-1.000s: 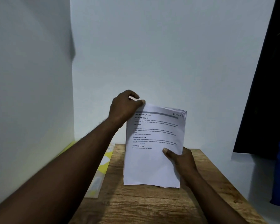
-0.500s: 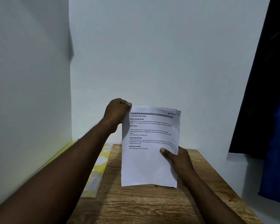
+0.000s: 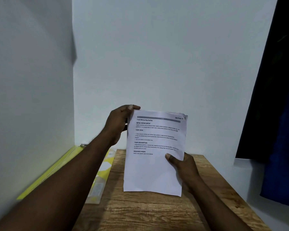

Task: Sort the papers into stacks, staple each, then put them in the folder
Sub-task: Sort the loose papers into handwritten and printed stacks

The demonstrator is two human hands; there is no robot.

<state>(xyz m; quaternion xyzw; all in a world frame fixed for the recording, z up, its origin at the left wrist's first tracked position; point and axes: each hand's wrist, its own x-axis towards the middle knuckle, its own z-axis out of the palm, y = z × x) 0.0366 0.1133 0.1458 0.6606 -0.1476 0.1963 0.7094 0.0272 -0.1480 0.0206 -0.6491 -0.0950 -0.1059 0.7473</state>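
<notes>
Pointing upward, papers [image 3: 154, 165], long axis near-vertical.

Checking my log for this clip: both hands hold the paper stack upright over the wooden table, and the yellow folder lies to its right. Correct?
No. The head view shows the yellow folder to the left of the wooden table. The left hand and right hand do hold the paper stack upright over it.

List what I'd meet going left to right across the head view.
In order: yellow folder → left hand, gripping the papers' top left corner → papers → right hand, pinching their right edge → dark blue cloth.
</notes>
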